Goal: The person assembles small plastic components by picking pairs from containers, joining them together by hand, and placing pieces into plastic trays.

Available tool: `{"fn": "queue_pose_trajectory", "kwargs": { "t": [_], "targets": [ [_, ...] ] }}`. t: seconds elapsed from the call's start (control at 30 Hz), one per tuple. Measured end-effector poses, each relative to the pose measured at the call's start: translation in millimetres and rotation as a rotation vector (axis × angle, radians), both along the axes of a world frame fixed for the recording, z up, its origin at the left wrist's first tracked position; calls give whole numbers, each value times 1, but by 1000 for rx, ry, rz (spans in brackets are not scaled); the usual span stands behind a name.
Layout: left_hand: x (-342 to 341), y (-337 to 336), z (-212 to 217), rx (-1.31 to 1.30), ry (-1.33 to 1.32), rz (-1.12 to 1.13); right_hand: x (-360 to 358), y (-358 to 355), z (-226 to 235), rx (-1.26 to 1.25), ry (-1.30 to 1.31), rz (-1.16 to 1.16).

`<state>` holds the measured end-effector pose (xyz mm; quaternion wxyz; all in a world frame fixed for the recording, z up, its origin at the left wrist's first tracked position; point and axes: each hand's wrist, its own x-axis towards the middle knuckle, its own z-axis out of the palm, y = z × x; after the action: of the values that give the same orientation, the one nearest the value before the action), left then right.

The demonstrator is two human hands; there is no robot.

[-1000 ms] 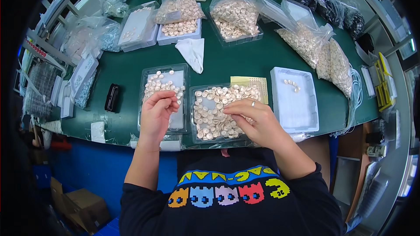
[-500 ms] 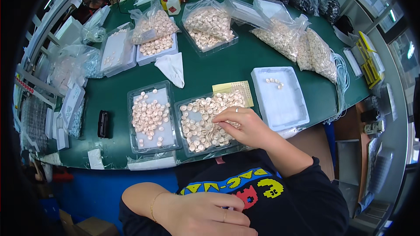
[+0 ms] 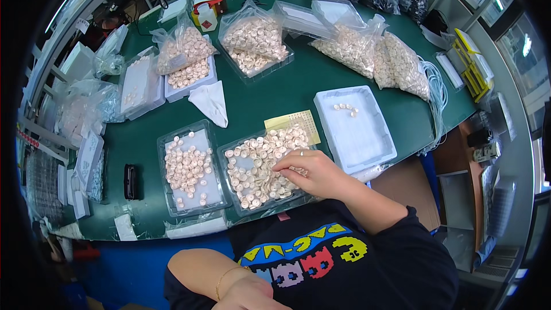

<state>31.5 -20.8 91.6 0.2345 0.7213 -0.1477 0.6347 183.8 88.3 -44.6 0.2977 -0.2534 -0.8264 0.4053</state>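
Right hand [image 3: 313, 173]: fingers [image 3: 288, 164] were bunched over pale discs [image 3: 256, 195] in clear tray [image 3: 244, 162], grip indiscernible. Left hand [image 3: 250, 296]: fingers were cropped, state indiscernible.

Our shirt [image 3: 379, 270] at six o'clock bears yellow lettering [image 3: 302, 243], a strip [image 3: 37, 144] at nine red digits [image 3: 28, 139], a bottle [image 3: 206, 16] at eleven a red sign [image 3: 207, 23].

A black case [image 3: 131, 182] is lying on the table [image 3: 270, 97]; a white cloth [image 3: 210, 103] is resting farther back; a bottle [image 3: 207, 19] is standing beyond; pale strands [image 3: 437, 100], perhaps cord, are trailing at right.
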Motion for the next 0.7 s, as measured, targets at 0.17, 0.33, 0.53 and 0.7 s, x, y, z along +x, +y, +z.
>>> {"fn": "queue_pose_trajectory", "kwargs": {
  "t": [0.17,0.33,0.53,0.7],
  "targets": [
    [-1,-2,1,13,-8,15,0,-1,-1,-21,-35,15],
    [2,-9,0,-120,70,30,-2,-2,0,-39,-26,19],
    [13,-18,-11,-238,37,76,-2,-1,1,-27,-26,28],
    [18,-8,-20,-143,48,-64,-1,-2,0,-24,-31,11]
  ]
}}
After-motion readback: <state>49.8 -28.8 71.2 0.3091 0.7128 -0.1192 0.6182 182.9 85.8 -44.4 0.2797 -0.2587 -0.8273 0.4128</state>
